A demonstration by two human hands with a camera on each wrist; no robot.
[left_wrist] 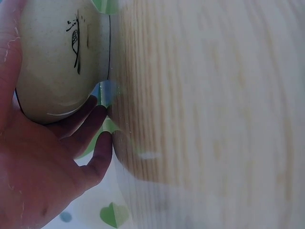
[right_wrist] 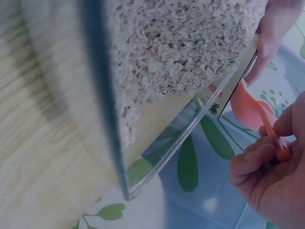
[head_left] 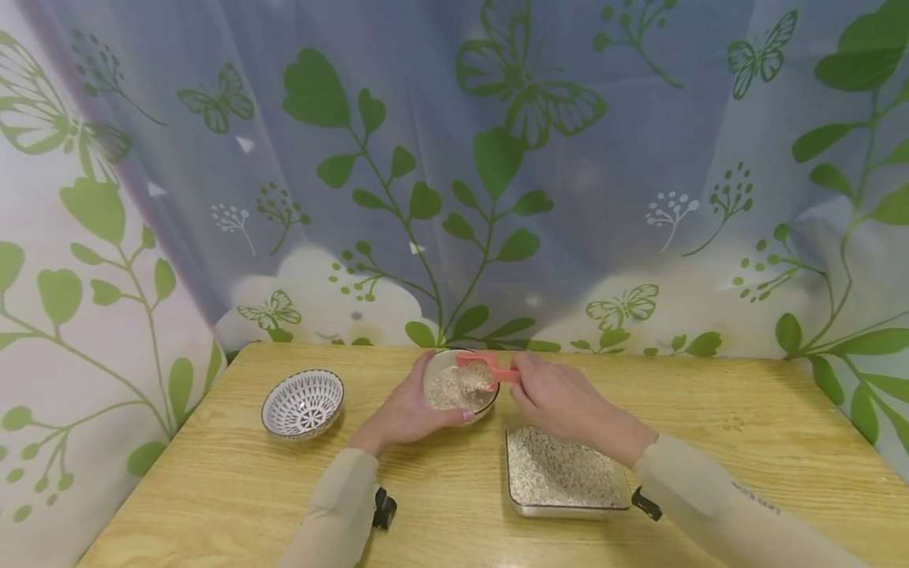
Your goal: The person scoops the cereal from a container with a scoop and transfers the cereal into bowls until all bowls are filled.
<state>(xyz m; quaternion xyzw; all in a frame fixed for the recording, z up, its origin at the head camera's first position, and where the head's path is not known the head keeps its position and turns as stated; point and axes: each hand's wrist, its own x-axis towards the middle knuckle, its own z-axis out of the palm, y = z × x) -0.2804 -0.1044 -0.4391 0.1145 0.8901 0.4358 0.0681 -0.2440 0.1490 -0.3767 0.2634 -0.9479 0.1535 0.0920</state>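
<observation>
My left hand [head_left: 405, 408] grips a cream bowl [left_wrist: 59, 57] from its left side, thumb along the near rim and fingers around the far side. Pale oat-like flakes [head_left: 446, 386] lie inside it. The left wrist view shows a dark plant drawing on the bowl's outer wall; whether its base touches the table is unclear. In my right hand [head_left: 557, 397], the handle of a coral-pink scoop [right_wrist: 252, 110] is pinched between thumb and fingers. The scoop's head is over the bowl, with flakes in it. Below my right forearm stands a clear rectangular dish [head_left: 568, 511] of flakes.
A black-and-white patterned bowl [head_left: 304, 404] stands at the left of the wooden table [head_left: 234, 489]. Directly behind the table's back edge hangs a curtain [head_left: 398, 197] printed with leaves and butterflies. The glass dish sits close to the right wrist.
</observation>
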